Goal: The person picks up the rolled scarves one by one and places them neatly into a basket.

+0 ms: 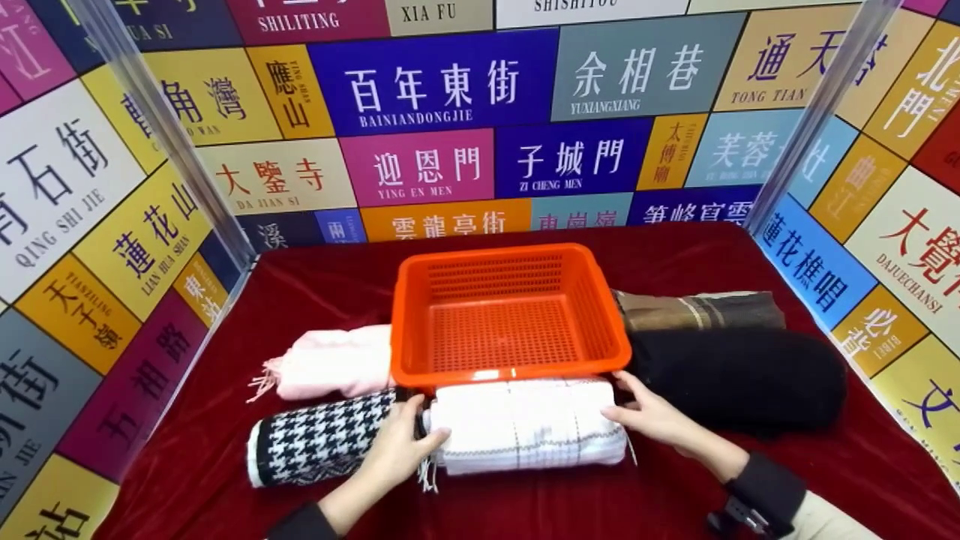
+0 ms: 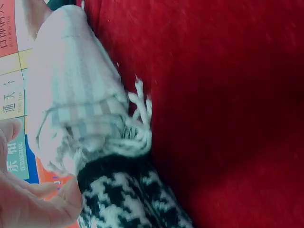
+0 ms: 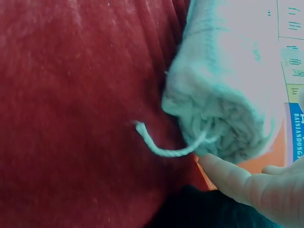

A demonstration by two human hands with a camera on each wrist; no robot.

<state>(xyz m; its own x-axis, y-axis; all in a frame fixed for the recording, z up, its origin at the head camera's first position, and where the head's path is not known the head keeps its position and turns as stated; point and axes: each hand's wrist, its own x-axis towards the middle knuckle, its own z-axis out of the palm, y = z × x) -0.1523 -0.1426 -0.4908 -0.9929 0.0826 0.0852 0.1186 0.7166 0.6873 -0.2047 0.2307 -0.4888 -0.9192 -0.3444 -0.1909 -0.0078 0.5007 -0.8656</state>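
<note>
A white rolled scarf [image 1: 532, 427] with thin checked lines and fringed ends lies in front of an orange plastic basket [image 1: 401, 330]. My left hand [image 1: 397, 442] is at its left end, beside a black-and-white houndstooth roll [image 1: 322, 439]; the thumb lies by the white roll. At the other end is my right hand [image 1: 656, 412], its fingers spread near the basket's front right corner. In the right wrist view, an extended finger [image 3: 228, 175] reaches the lower edge of the roll's coiled end [image 3: 228, 128]. Neither hand's fingers are curled round the scarf.
Left of the basket lies a pink fringed roll [image 1: 334, 364]. To its right are a brown striped roll [image 1: 705, 310] and a thick black roll [image 1: 742, 379]. Red velvet cloth [image 1: 187, 450] covers the table, and panels with printed signs [image 1: 435, 82] enclose it.
</note>
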